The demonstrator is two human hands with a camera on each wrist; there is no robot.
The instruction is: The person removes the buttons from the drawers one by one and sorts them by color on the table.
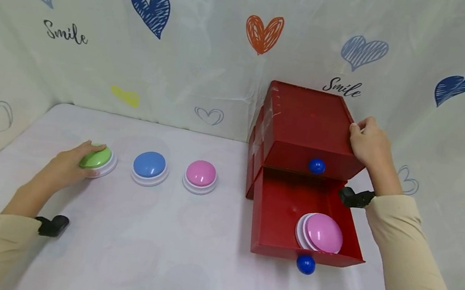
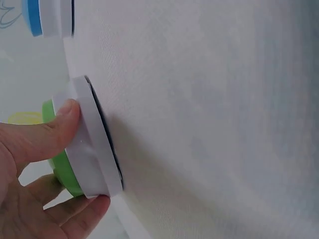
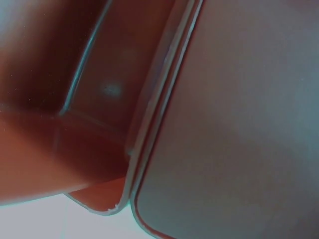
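My left hand (image 1: 69,165) grips a green-domed round push button (image 1: 96,159) by its white base, at the left of the table. In the left wrist view, the thumb lies on one side of the base and the fingers on the other; the base looks slightly tilted. My right hand (image 1: 373,142) holds the top right edge of a red drawer box (image 1: 308,119), thumb and bent fingers at the rim. Below, the box's lower drawer (image 1: 276,212) is pulled out, with a pink push button (image 1: 324,233) inside near its front. The right wrist view shows red box surfaces, not the fingers.
A blue push button (image 1: 150,165) and another pink push button (image 1: 201,174) stand in a row on the white table (image 1: 144,252). Two blue knobs (image 1: 317,166) mark the drawer fronts. A pale curtain with printed hearts (image 1: 148,12) hangs behind.
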